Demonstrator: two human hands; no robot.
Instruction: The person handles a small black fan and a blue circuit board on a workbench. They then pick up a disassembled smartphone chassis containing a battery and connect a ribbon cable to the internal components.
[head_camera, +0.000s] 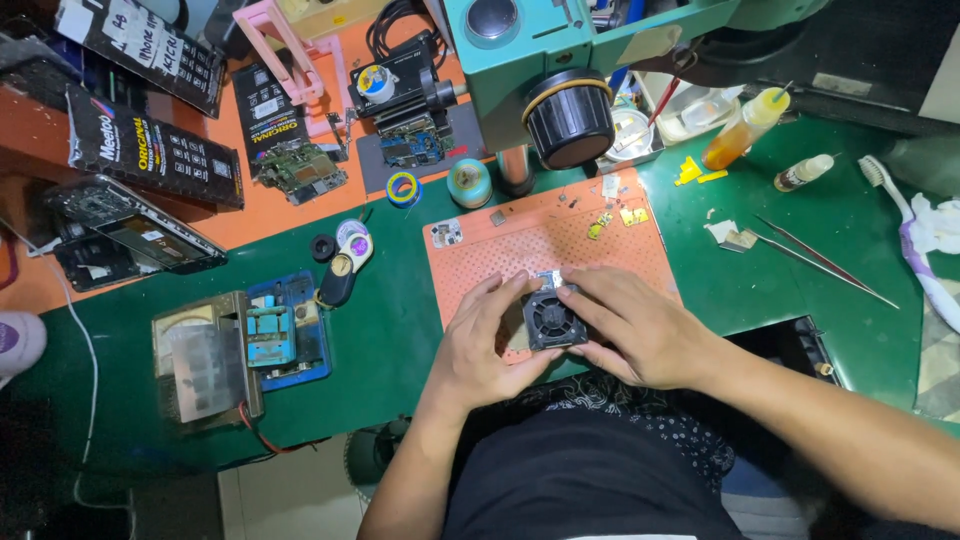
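Observation:
A small black square fan (553, 320) rests at the near edge of an orange perforated work mat (530, 235). My left hand (490, 340) grips the fan's left side with fingers curled over its top edge. On the fan's right side, my right hand (640, 325) pinches it, with the fingertips reaching over a small silvery part (550, 277) just behind the fan. Both forearms come in from the bottom of the view.
A teal microscope head (560, 60) with a black lens overhangs the mat. Tweezers (820, 262), a toothbrush (900, 215) and small bottles (745, 130) lie right. Circuit boards (300, 170), solder wire rolls (404, 188) and a blue meter module (270, 335) lie left.

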